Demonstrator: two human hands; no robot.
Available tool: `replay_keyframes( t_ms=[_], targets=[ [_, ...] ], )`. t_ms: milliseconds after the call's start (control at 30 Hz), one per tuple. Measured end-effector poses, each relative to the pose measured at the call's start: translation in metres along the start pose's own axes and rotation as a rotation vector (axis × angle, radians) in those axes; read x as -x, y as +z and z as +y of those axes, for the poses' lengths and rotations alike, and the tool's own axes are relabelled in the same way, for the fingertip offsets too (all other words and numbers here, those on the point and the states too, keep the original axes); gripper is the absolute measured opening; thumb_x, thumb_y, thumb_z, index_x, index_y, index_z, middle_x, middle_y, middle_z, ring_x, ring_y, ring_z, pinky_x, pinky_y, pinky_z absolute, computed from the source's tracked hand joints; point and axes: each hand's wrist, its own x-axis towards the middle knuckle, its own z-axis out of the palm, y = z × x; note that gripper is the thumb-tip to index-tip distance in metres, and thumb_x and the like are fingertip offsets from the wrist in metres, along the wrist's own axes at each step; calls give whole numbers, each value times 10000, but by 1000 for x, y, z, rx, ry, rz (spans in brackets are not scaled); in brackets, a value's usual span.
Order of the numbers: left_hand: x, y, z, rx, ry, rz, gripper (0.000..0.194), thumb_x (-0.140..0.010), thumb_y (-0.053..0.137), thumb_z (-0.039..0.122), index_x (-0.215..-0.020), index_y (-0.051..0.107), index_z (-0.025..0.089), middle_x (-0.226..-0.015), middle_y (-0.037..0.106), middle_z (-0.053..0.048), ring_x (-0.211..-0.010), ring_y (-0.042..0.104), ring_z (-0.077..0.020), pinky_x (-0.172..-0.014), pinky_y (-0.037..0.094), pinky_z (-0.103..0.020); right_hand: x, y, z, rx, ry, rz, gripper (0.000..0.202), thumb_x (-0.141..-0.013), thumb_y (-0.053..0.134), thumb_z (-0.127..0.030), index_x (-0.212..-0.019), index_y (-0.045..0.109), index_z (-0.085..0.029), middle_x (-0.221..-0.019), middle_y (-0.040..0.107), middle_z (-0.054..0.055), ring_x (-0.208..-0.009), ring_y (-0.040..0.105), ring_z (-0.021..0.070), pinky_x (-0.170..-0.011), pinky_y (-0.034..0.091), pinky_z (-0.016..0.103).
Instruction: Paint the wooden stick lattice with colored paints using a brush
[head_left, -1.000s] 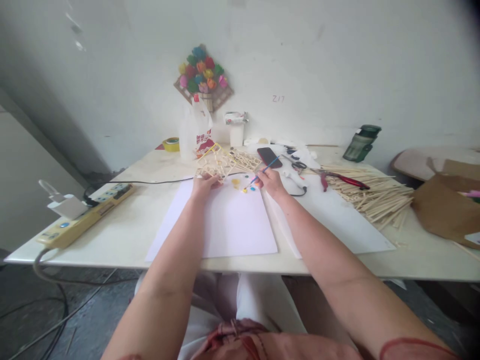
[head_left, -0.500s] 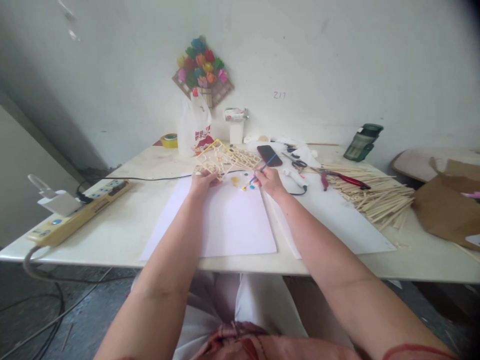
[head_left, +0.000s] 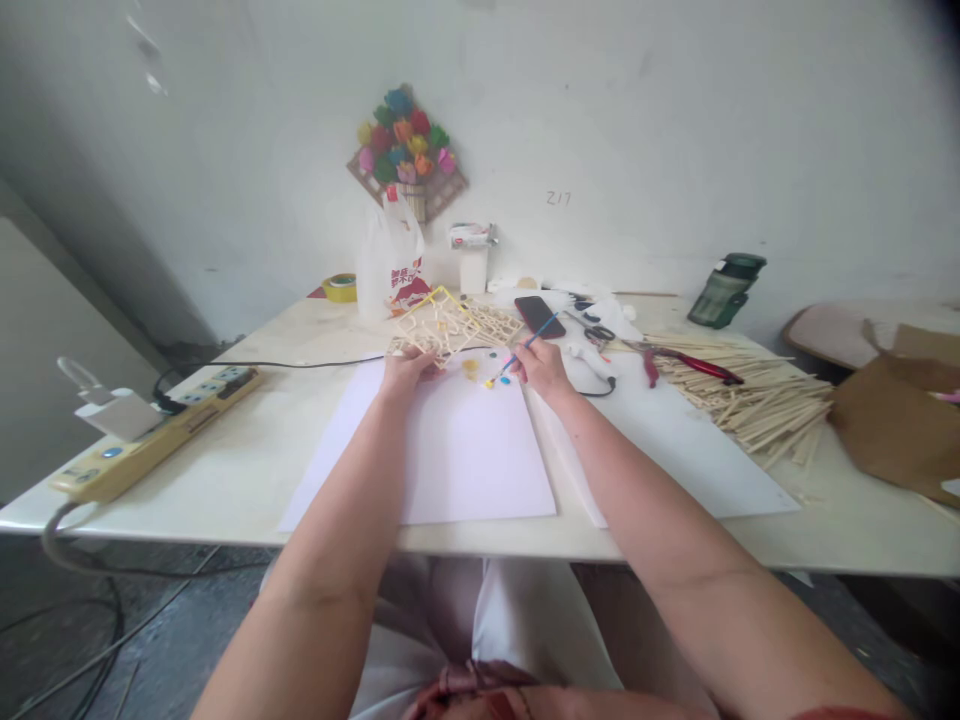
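My left hand (head_left: 409, 370) is closed on the near left corner of a wooden stick lattice (head_left: 450, 318), whose far edge is painted yellow. My right hand (head_left: 541, 366) grips a thin blue paintbrush (head_left: 541, 328), its tip down at a yellow paint dab. Beside the tip lies a blue dab (head_left: 505, 380), and a yellow smear (head_left: 471, 368) is further left. White paper (head_left: 472, 450) lies beneath both hands.
A phone (head_left: 540, 316), scissors (head_left: 598, 334), a glue gun (head_left: 589, 362), red pliers (head_left: 701, 365) and a pile of sticks (head_left: 772, 400) are to the right. A plastic bag (head_left: 390, 265) and tape roll (head_left: 341, 288) stand behind. A power strip (head_left: 161, 435) sits left.
The view has tilted slightly, so the scene sits a little lower. Both hands keep their holds, and the lattice looks slightly flatter.
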Motion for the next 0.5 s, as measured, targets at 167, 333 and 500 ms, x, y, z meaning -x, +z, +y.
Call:
replay_keyframes(
  t_ms=[167,333,500],
  targets=[
    [-1,-1,-1,-20,-1,-25,338,-561,833,390,-626,616,139,-615,669,-49,-507,610,-132,-500,486,-236,-6,-2,-3,-233,205,132,159,-744,569,-329,-684,477,-213,-427,574,-53,-294,448,89,-309,365,201],
    [-3,-5,-4,-39,40,-67,331,-566,827,418,-645,650,149,-609,665,-45,-511,590,-123,-518,482,-232,-9,-5,-5,-402,276,244,210,-781,590,-363,-719,452,-218,-432,587,-50,-308,483,93,-324,414,199],
    [-2,-6,-4,-54,48,-83,315,-567,823,408,-582,629,162,-586,650,-38,-514,580,-123,-525,468,-231,-9,-1,-2,-461,252,235,275,-799,615,-432,-743,455,-215,-496,628,-33,-358,541,99,-370,470,211]
  ],
)
